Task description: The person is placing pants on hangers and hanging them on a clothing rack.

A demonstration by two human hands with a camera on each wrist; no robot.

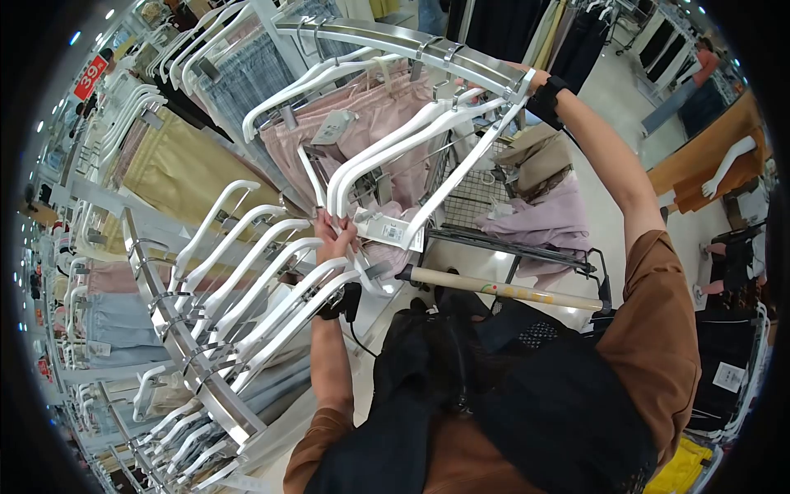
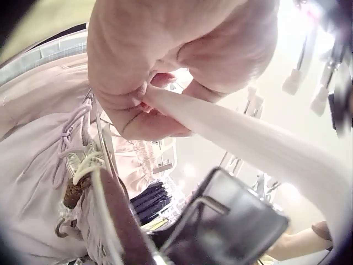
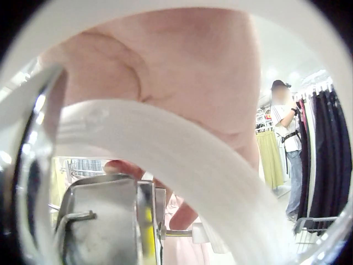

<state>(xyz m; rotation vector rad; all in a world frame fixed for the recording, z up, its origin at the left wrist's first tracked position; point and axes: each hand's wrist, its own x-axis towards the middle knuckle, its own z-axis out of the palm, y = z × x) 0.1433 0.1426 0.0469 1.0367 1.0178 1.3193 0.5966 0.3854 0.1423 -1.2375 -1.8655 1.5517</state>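
Head view: the white hanger (image 2: 248, 135) is in my left hand (image 1: 336, 239), fingers curled round it, near pink trousers (image 1: 374, 123). My right hand (image 1: 533, 79) is beside the far rail (image 1: 370, 34); I can't tell its grip. Likely a steadying step; moving the hanger calls for a firm pinch.

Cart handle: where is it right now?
In the head view, the cart handle is right of centre, below the lilac garment and left of the brown right sleeve.

hangers (image 1: 206, 221) on rail (image 1: 188, 346) at left — cart (image 1: 477, 198) right of them, garments (image 1: 547, 218) in cart
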